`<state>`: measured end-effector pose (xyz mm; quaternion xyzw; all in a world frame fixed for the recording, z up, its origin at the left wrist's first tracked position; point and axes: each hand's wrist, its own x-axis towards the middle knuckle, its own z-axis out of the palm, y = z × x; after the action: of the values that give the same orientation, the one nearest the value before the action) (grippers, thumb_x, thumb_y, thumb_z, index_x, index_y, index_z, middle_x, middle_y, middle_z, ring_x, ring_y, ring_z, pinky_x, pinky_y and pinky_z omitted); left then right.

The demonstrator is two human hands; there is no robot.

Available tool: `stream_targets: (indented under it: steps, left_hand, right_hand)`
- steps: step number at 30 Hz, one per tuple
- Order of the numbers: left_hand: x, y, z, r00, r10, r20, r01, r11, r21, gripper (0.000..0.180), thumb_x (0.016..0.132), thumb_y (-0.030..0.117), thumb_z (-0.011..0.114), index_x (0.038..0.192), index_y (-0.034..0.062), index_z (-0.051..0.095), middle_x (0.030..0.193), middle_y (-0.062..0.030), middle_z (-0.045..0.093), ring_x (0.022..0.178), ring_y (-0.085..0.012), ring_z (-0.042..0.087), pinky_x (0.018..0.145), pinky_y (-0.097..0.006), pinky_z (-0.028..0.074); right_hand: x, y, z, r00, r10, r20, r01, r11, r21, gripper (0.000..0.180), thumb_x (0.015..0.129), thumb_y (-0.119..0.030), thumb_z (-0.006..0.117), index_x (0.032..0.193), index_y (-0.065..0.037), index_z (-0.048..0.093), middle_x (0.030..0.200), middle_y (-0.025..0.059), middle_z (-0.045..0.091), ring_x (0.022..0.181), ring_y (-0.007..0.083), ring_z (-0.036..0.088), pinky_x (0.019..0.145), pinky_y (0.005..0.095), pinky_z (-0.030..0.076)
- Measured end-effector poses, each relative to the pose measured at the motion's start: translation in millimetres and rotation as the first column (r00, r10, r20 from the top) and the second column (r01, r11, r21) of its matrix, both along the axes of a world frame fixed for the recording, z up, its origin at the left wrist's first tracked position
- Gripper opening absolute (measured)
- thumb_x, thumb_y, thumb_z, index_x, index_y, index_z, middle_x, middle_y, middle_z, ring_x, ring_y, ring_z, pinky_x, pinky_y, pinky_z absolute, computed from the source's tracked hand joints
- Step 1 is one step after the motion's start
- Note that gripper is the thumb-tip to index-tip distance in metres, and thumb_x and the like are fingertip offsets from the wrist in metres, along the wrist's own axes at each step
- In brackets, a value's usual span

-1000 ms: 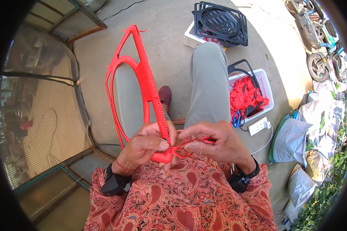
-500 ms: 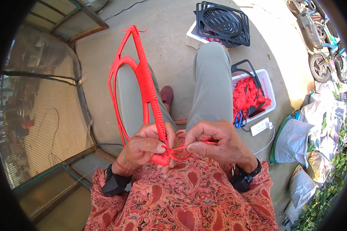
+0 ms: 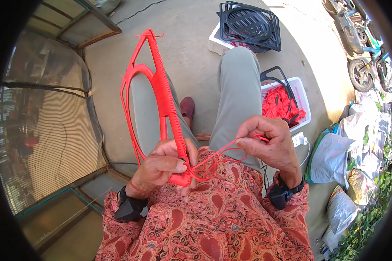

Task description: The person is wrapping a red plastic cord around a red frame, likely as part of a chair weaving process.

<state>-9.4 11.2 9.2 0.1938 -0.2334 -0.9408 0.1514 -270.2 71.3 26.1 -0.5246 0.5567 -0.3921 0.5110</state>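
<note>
A frame wrapped in red cord (image 3: 164,98) leans over my left thigh, its far tip pointing away from me. Near its closest corner my left hand (image 3: 165,163) is closed round the wrapped edge, thumb pressed on top by the cord. Loops of loose red cord (image 3: 211,167) hang from that corner over my patterned top. My right hand (image 3: 265,141), out to the right of the corner, pinches the red cord, and the strand between the two hands is drawn fairly straight. Some of the cord is hidden behind the right fingers.
To the right of my knee stands a white tub (image 3: 303,98) with red cord and a black frame. Black openwork frames (image 3: 250,26) are stacked on a white box ahead. A white power strip (image 3: 299,139) lies near the tub. Sacks (image 3: 329,156) line the right side.
My right hand has moved right and slightly away from me, pulling the red cord out longer. The left hand and the wrapped frame have stayed nearly in place.
</note>
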Motion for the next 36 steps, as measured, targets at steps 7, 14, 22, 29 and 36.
stream_targets:
  steps: [7,14,22,29,36]
  left_hand:
    - [0,0,0,1.000,-0.010,-0.005,0.010,1.000,0.015,0.019,0.080,0.006,0.053,0.093,-0.0059,0.047,0.072,-0.0249,0.059,0.052,-0.0318,0.063,0.043,-0.034,0.051]
    - [-4,1,-2,0.999,-0.013,0.038,0.012,1.000,0.024,0.022,0.079,0.009,0.057,0.091,-0.0057,0.047,0.070,-0.0192,0.055,0.050,-0.0321,0.061,0.041,-0.036,0.048]
    - [-5,-2,-2,0.995,-0.027,0.094,0.023,0.999,0.038,0.020,0.079,0.010,0.058,0.092,-0.0036,0.050,0.067,-0.0141,0.056,0.049,-0.0266,0.061,0.041,-0.032,0.047]
    - [-11,-2,-8,0.999,-0.052,0.002,0.052,0.997,0.051,0.019,0.083,0.007,0.055,0.100,-0.0001,0.050,0.072,-0.0138,0.060,0.053,-0.0250,0.063,0.045,-0.032,0.050]
    - [-14,4,-7,0.996,-0.050,0.069,0.048,0.998,0.030,0.028,0.076,0.003,0.055,0.103,0.0017,0.052,0.078,-0.0230,0.063,0.058,-0.0274,0.065,0.047,-0.032,0.049]
  right_hand:
    - [2,8,-2,0.999,-0.006,0.053,0.006,1.000,0.011,0.010,0.081,-0.010,0.070,0.080,-0.005,0.062,0.058,-0.0057,0.051,0.053,0.0010,0.044,0.047,0.0209,0.035]
    - [7,24,-20,0.939,0.040,-0.342,-0.101,0.982,-0.162,0.018,0.084,-0.014,0.069,0.075,-0.005,0.056,0.057,0.0074,0.052,0.045,0.0184,0.048,0.044,0.0284,0.036]
    - [8,42,-8,0.893,-0.083,-0.443,-0.048,0.960,-0.275,0.016,0.083,-0.012,0.069,0.075,-0.005,0.057,0.057,0.0082,0.052,0.045,0.0233,0.050,0.044,0.0312,0.038]
    - [4,44,-8,0.904,-0.273,-0.330,0.193,0.947,-0.255,0.018,0.085,-0.014,0.069,0.076,-0.003,0.058,0.058,0.0008,0.052,0.046,0.0091,0.044,0.045,0.0248,0.035]
    - [16,30,-27,0.800,-0.341,0.493,0.390,0.921,0.003,0.020,0.093,-0.019,0.059,0.080,-0.006,0.051,0.066,0.0002,0.047,0.051,0.0035,0.033,0.043,0.0208,0.024]
